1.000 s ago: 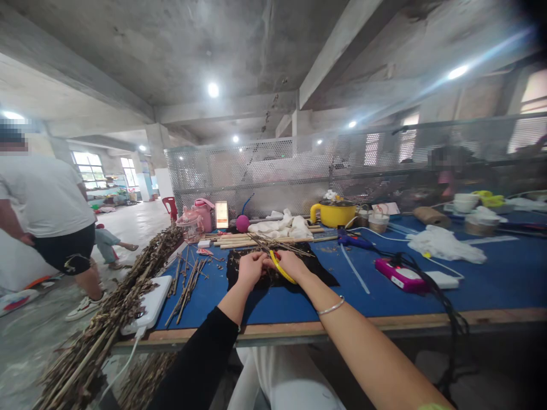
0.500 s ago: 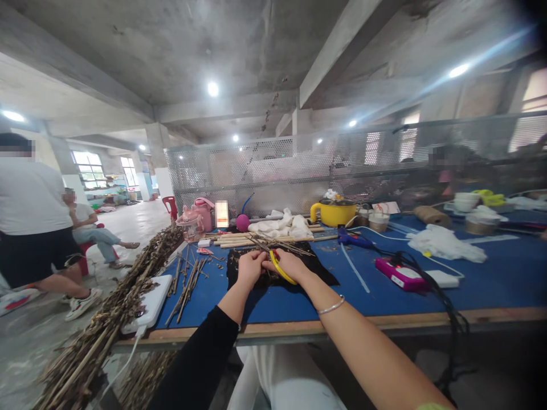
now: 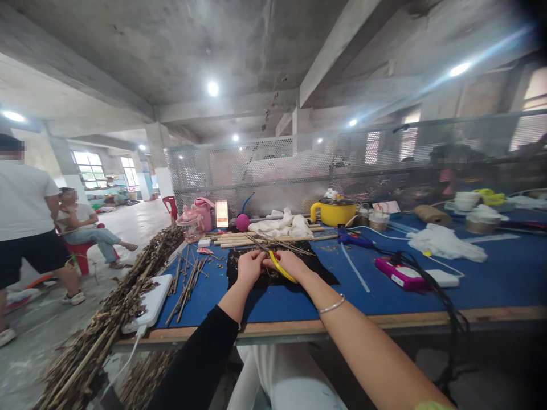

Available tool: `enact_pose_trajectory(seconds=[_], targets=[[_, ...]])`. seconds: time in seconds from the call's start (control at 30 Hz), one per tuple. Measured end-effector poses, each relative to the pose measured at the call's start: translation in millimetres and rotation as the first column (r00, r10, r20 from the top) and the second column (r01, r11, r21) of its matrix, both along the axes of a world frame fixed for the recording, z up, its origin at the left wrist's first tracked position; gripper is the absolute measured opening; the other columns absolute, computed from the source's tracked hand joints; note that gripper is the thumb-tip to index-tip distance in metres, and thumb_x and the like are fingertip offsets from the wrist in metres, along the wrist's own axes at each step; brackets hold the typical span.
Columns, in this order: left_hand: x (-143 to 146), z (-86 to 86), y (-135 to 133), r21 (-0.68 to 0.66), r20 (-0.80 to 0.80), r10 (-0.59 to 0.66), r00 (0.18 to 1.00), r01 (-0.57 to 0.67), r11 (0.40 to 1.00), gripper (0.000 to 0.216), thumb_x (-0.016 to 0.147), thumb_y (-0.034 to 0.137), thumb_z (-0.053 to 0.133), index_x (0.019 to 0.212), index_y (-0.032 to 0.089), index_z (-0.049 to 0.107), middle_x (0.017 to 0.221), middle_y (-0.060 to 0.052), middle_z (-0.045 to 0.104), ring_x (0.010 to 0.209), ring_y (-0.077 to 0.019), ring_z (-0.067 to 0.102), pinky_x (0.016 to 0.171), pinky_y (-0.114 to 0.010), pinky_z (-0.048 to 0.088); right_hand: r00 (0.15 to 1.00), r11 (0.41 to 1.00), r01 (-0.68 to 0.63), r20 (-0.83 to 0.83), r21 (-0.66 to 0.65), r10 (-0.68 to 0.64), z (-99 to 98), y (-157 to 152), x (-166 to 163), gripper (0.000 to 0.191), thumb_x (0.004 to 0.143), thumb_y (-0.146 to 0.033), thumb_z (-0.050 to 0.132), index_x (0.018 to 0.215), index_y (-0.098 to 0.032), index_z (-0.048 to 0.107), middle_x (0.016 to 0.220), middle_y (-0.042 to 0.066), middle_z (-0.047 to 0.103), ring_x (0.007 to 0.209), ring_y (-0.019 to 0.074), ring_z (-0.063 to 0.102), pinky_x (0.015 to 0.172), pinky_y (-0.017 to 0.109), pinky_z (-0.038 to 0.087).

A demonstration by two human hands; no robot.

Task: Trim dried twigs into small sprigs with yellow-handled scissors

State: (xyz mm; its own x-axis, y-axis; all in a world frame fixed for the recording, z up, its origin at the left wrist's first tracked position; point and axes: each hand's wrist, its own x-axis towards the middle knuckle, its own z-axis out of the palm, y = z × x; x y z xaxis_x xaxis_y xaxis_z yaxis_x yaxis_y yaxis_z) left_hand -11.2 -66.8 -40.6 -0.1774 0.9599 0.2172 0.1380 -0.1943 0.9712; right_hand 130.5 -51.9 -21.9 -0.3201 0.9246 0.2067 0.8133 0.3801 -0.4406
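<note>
Over a black cloth [image 3: 327, 277] on the blue table, my two hands work close together, almost touching. My right hand [image 3: 287, 263] is closed around yellow-handled scissors [image 3: 282, 269]; the curved handle shows under the palm, while the blades are mostly lost among the twigs. Fingers pinched, my left hand [image 3: 251, 266] grips a dry twig, largely hidden by the fingers. More dry twigs [image 3: 294, 246] lie on the cloth just beyond both hands. To the left, cut stems [image 3: 186, 293] rest loose on the table.
A tall bundle of dried stalks [image 3: 115, 307] leans along the table's left edge beside a white power bank [image 3: 151, 302]. Behind the cloth are wooden sticks [image 3: 235, 240], white cloth and a yellow pot [image 3: 337, 213]. Rightward lie a blue glue gun [image 3: 354, 239] and a magenta box [image 3: 401, 275].
My hands stay nearly in place, with the scissors shifted very slightly. At the far left, the standing person has moved further left, showing more of the seated person behind.
</note>
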Motion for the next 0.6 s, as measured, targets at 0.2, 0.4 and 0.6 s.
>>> enact_pose_trajectory(seconds=[0.2,0.4,0.6], targets=[[0.6,2.0,-1.4,0.014,0.032,0.008,0.999,-0.008,1.0,0.024,0.072,0.033,0.059,0.085,0.014,0.068,0.069,-0.003,0.065,0.048,-0.0073,0.05,0.044,-0.018,0.042,0.999,0.999,0.029,0.033,0.029,-0.03,-2.3,3.2,-0.3,0.056,0.066,-0.068,0.047,0.093,-0.02,0.061,0.091,0.008,0.064,0.083,0.0238,0.059,0.064,0.027,0.039],[0.1,2.3,0.0,0.058,0.031,0.013,0.999,-0.015,0.998,0.023,0.071,0.031,0.057,0.077,0.012,0.067,0.054,0.0,0.058,0.04,-0.0054,0.041,0.038,-0.016,0.036,0.999,0.997,-0.002,0.051,0.08,-0.003,-9.0,4.9,-0.7,0.06,0.067,-0.067,0.047,0.102,-0.018,0.052,0.097,0.01,0.062,0.089,0.025,0.058,0.065,0.027,0.039],[-0.6,-0.6,2.2,0.063,0.007,-0.007,1.0,0.006,0.998,0.025,0.07,0.034,0.057,0.075,0.012,0.068,0.053,0.0,0.057,0.041,-0.0066,0.044,0.04,-0.018,0.038,0.998,0.998,0.006,0.056,0.07,-0.01,-7.2,2.9,-1.3,0.06,0.067,-0.066,0.048,0.101,-0.017,0.052,0.097,0.01,0.062,0.089,0.0247,0.058,0.066,0.027,0.039]])
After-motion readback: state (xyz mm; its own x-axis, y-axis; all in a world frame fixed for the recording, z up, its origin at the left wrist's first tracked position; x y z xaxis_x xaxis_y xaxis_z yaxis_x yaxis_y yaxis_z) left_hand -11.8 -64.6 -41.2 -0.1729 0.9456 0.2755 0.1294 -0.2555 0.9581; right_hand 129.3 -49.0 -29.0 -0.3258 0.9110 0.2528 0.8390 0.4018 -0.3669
